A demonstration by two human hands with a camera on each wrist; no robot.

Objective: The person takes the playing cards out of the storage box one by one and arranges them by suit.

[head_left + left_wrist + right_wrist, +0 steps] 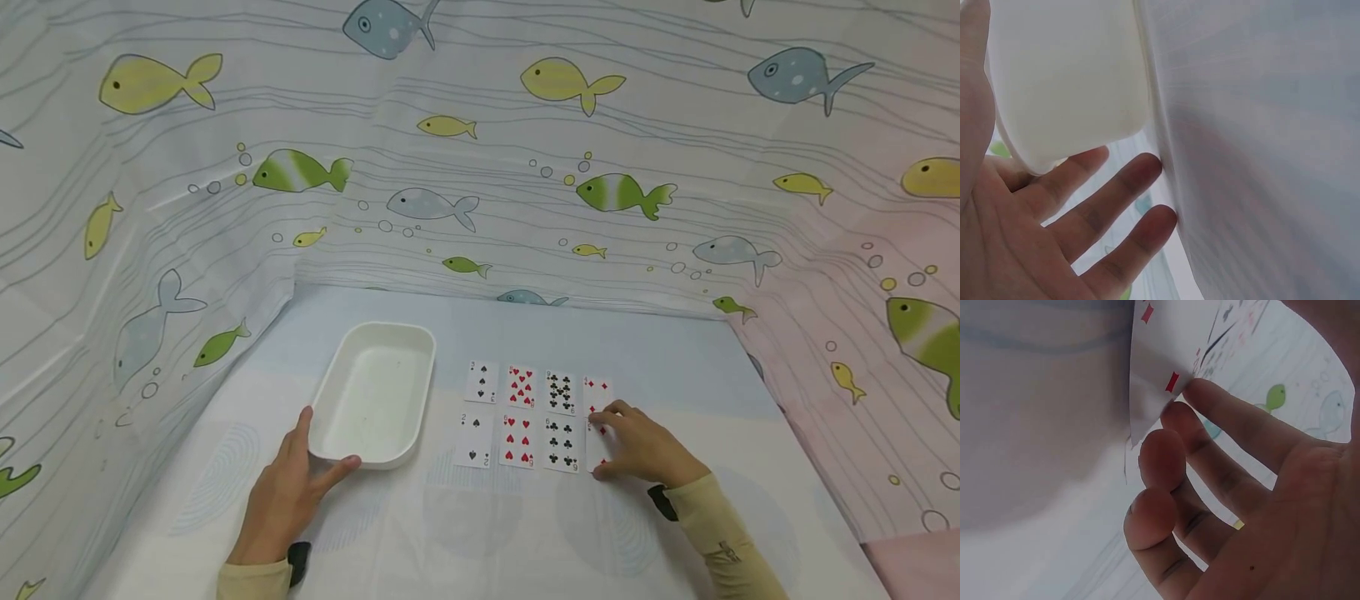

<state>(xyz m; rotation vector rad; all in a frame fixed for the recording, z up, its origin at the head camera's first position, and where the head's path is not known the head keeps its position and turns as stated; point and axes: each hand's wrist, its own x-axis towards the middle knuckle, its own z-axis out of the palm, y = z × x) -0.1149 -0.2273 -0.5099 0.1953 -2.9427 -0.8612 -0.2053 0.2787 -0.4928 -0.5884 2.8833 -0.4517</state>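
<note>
My left hand point(281, 492) holds the near left corner of a white plastic tray point(318, 417), thumb at the near rim and fingers along the left side. In the left wrist view, the lower fingers reach down beside the tray wall point(1072, 75) to the tabletop. At the right end of the front row of cards, my right hand point(648, 446) grips a diamond playing card point(595, 450) by its far and near edges. Fingertips meet the edge of this card point(1157, 369) in the right wrist view. Behind it lies another diamond card point(597, 392), partly covered by the fingers.
Face-up cards lie in two rows: three of spades point(482, 382), a heart card point(521, 387) and a club card point(560, 392) behind; two of spades point(474, 440), six of hearts point(517, 440) and six of clubs point(562, 443) in front. Fish-print sheets point(495, 167) enclose the table.
</note>
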